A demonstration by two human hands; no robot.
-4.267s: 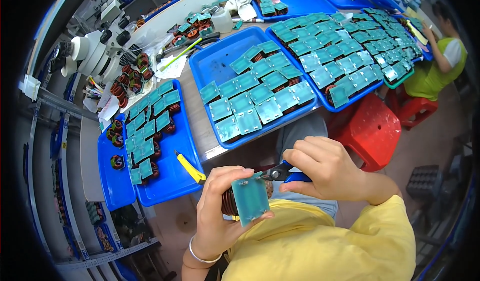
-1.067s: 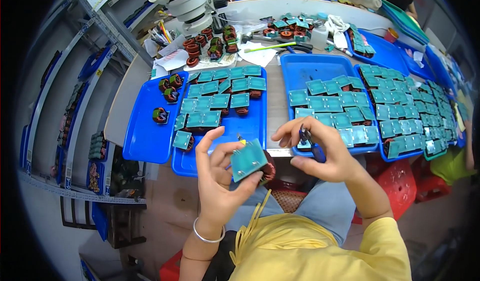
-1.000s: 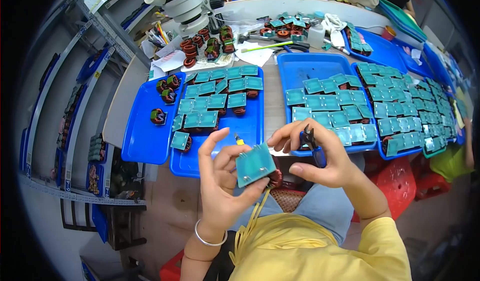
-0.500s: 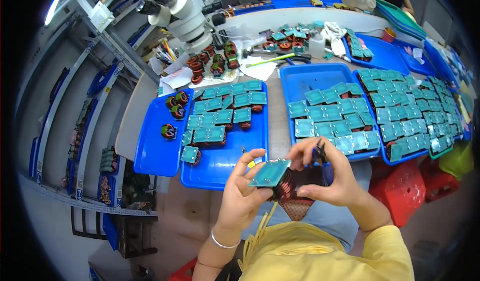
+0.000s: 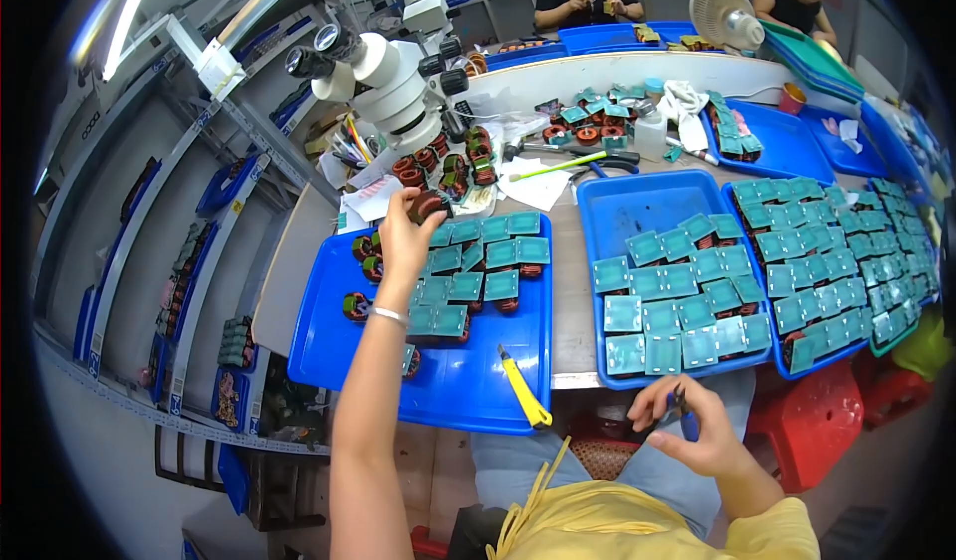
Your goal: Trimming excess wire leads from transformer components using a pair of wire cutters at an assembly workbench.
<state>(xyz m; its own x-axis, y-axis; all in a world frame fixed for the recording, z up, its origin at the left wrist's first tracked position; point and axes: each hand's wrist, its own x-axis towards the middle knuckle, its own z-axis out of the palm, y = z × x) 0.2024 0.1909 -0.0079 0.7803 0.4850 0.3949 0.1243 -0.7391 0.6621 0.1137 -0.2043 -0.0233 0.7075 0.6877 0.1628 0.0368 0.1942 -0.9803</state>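
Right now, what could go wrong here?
The yellow knife lies with its handle on the near rim of the blue tray; a bump could tip it off. The left hand pinches a coil close to packed green boards and might catch one. The right hand holds cutters above the lap; they could slip.

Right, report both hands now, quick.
Left hand: fingers closed on a dark wound coil.
Right hand: loosely curled, holding blue-handled cutters.

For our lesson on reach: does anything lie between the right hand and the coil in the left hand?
Yes: board-topped coils in the blue tray lie between the right hand and the dark coil in the left hand.
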